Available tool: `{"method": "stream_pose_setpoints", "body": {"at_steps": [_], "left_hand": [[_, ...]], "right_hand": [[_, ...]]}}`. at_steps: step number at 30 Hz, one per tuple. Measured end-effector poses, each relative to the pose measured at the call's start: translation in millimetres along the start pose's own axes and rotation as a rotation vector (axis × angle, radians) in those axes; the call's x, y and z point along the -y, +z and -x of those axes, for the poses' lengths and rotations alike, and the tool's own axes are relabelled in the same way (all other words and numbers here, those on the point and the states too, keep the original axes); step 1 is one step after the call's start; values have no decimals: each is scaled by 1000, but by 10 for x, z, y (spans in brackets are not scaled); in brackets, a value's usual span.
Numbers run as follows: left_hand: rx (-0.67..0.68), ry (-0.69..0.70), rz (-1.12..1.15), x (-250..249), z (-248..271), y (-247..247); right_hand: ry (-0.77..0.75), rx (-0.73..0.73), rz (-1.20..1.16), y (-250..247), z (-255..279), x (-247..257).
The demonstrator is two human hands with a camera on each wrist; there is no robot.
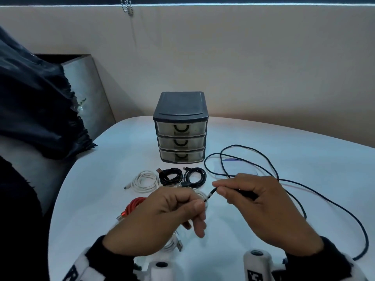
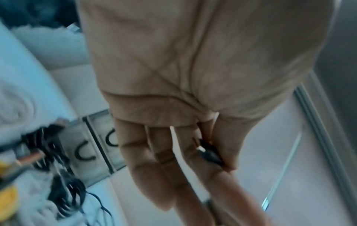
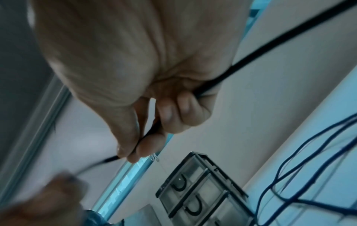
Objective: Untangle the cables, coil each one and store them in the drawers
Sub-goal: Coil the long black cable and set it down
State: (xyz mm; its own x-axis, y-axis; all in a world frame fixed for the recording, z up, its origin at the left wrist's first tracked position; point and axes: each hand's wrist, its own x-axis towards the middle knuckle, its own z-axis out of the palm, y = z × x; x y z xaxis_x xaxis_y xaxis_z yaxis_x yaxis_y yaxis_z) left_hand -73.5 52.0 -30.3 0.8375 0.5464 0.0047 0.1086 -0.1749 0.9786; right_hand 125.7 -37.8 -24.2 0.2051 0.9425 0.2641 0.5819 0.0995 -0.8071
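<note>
Covering a round table (image 1: 113,159), white cloth meets beige wall (image 1: 263,67).

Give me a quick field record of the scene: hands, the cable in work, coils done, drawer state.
left hand: pinches the plug end of the long black cable
right hand: grips the same cable just behind the plug
long black cable: uncoiled, sprawled in loose loops over the right side of the table
coiled cables: white coil, two black coils, red coil, all lying in front of the drawer unit
more white cable: partly hidden under the left hand
drawer unit: three drawers, all shut
</note>
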Motion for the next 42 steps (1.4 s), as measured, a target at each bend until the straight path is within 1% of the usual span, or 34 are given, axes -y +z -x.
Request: {"method": "stream_pose_setpoints", "body": {"at_steps": [2,4,5,6,8,11,13,14,16,19,21,23,24,25,27,28,29,30,32,33,34,35,37,38,39,40,42], "left_hand": [[5,48,146,-73,42,-12],[-71,52,250,-116,51,-36],[-124,31,280,-113,45,-55],[-164,4,285,-115,38,-64],[-216,-61,204,-98,26,-59],[-209,-152,104,-42,7,6],[-184,-132,158,-58,3,76],[-177,-97,242,-80,2,112],[-236,-49,495,-168,-16,181],[-410,-74,876,-229,-62,253],[-481,-49,1046,-203,-90,252],[-551,19,1111,-161,-114,214],[-598,51,1065,-125,-125,190],[-662,78,960,-72,-144,168],[-799,114,621,28,-163,152],[-832,113,434,69,-169,168],[-823,102,264,107,-164,197],[-776,96,121,139,-151,239],[-662,119,-107,156,-113,333],[-623,138,-179,138,-100,375],[-604,159,-205,123,-92,399],[-590,169,-185,105,-92,406],[-567,168,-170,96,-95,378],[-551,170,-187,108,-94,359],[-518,162,-182,122,-87,345],[-459,143,-143,126,-82,342],[-301,94,18,138,-69,377]], "right_hand": [[-12,-3,15,-6,14,-29],[-26,-38,49,6,27,-53],[-42,-69,85,19,27,-61],[-61,-101,130,35,32,-61],[-98,-151,246,76,44,-57],[-126,-168,361,123,51,-48],[-138,-171,359,127,44,-63],[-137,-164,333,130,41,-64],[-126,-112,266,152,53,-32],[-121,11,244,228,78,61],[-97,118,313,280,93,127],[-40,238,440,275,115,224],[-5,301,487,254,126,282],[22,362,512,233,138,339],[39,479,528,188,176,483],[28,528,534,162,187,556],[10,559,545,136,196,620],[-9,569,557,98,215,666],[-29,530,540,8,266,686],[-46,497,504,-42,289,677],[-71,466,454,-103,313,659],[-90,441,405,-156,332,636],[-91,381,353,-235,329,595],[-110,315,337,-260,322,578],[-138,215,306,-274,314,551],[-143,109,255,-285,296,530],[-134,-83,165,-273,231,431]]}}
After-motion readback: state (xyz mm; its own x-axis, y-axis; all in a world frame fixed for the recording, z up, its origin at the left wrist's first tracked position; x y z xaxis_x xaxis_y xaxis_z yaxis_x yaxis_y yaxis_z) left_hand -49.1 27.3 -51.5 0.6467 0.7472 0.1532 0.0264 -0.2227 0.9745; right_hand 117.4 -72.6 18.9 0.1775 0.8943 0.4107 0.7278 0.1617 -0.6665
